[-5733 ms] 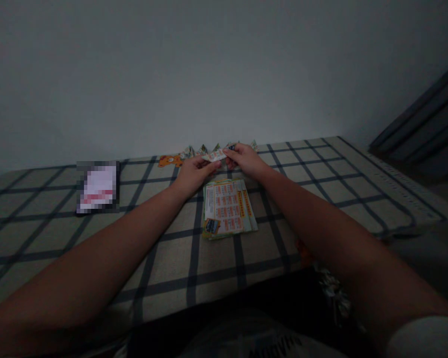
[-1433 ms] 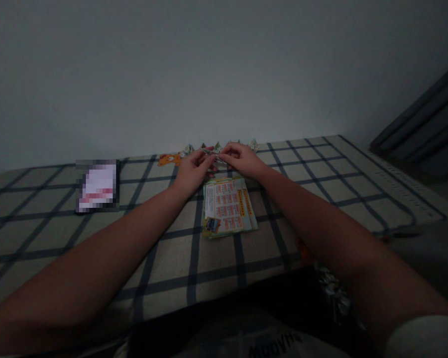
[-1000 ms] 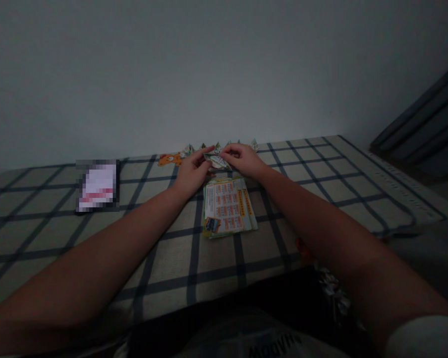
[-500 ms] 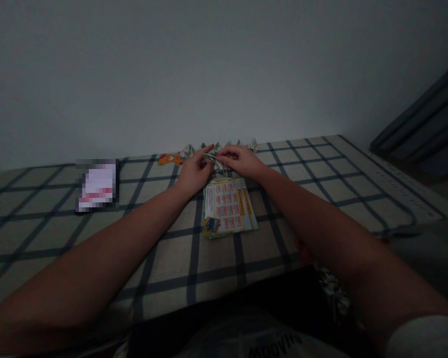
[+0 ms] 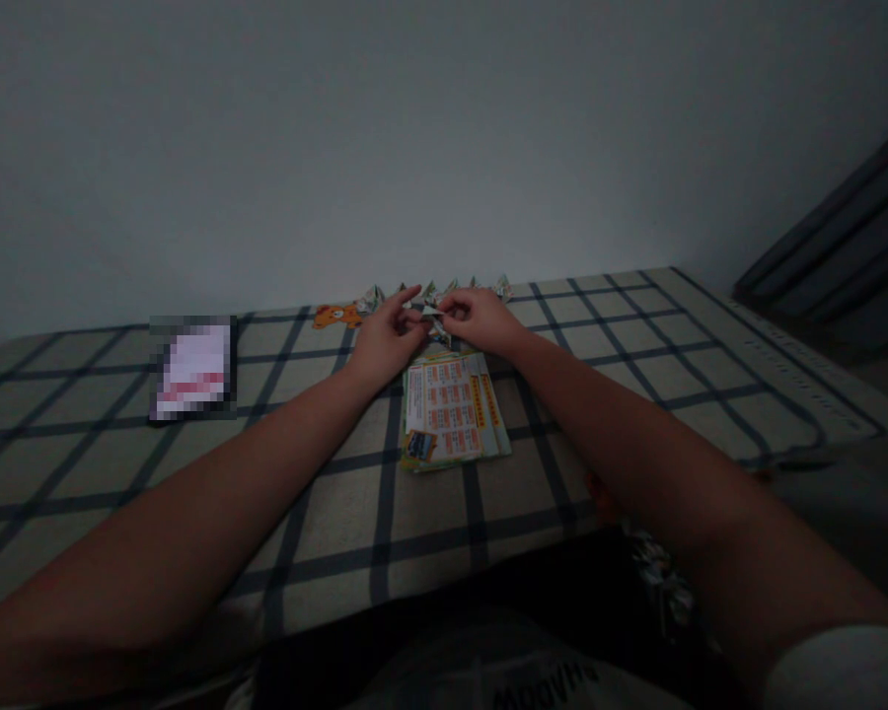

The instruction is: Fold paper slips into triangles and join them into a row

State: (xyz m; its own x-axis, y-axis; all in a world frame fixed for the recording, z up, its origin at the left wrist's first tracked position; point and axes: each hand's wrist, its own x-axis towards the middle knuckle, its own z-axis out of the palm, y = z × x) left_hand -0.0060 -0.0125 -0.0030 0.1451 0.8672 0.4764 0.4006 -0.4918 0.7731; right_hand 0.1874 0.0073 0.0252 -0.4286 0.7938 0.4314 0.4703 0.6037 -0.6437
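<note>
Between my hands, just beyond the stack of printed sheets, is a small piece of folded paper [image 5: 432, 311] with a pale pointed face. My left hand [image 5: 389, 338] pinches its left side with thumb and fingertips, the index finger raised. From the other side my right hand [image 5: 477, 318] grips it with bent fingers. More folded paper [image 5: 442, 335] shows just below the fingertips. Nearest my wrists lies the stack of printed sheets [image 5: 451, 409], flat, with orange and white print. Behind my hands stands a row of folded paper pieces [image 5: 504, 288], partly hidden by the fingers.
A checked tablecloth [image 5: 326, 532] covers the table, which meets a plain wall. An orange bear picture [image 5: 335, 315] lies left of the row. Farther left is a blurred-out phone-like object [image 5: 196, 370]. Crumpled shiny material [image 5: 662, 582] sits below my right forearm. A dark curtain [image 5: 851, 232] hangs at right.
The folded paper between my fingers has turned, and a pale pointed face now shows. My fingertips have shifted slightly on it; the arms and the printed sheets stay put.
</note>
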